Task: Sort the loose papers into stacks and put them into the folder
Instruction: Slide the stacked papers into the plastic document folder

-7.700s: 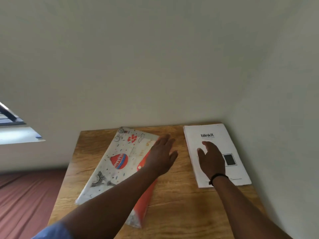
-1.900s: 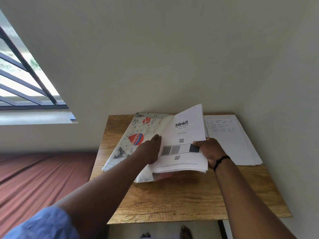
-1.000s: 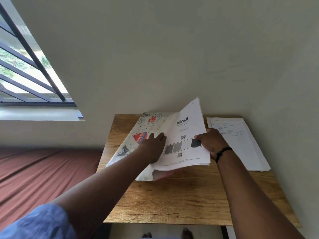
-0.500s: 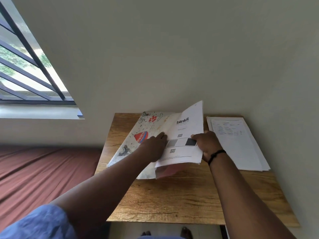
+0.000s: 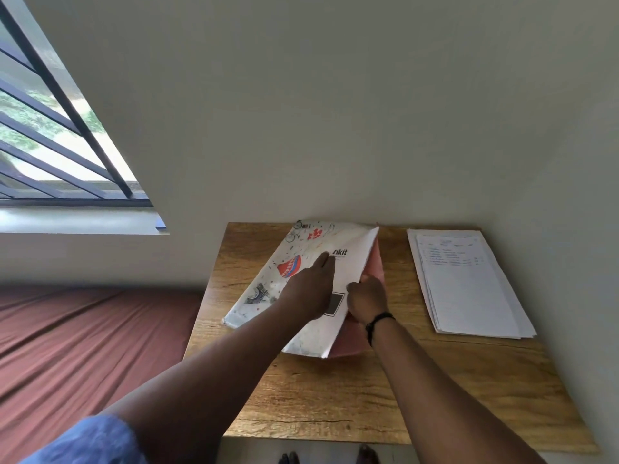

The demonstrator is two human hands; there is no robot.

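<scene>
Folder: the printed folder, with its balloon and bicycle pattern and a pink inner flap showing on its far-right side, is lying slantwise on the desk, its top edge touching the wall. That slant is pointing its open long side toward your right hand.

Stack going in: the "blinkit" sheets are sitting partly under the folder's printed cover, with only the end of the logo showing. You are feeding them in from the folder's right side, so the cover is hiding their left half.

Left hand: your left hand is lying flat, fingers straight, on the folder's cover and the edge of the sheets. Judging by its place, it is pinning the folder so it does not slide while the paper goes in.

Right hand: your right hand is curled at the right edge of the sheets, over the pink flap. It seems to be pinching that edge to push the stack leftward, though the fingertips are hidden, so I cannot tell for sure.

Second stack: the other papers, with lines of printed text, are lying squared up well to the right of the folder, clear of your working side.

Progress: judging from this, one stack is nearly seated and the second is not yet filed.

Bed: a brown-sheeted bed is lying left of the folder, beyond the desk edge.
</scene>
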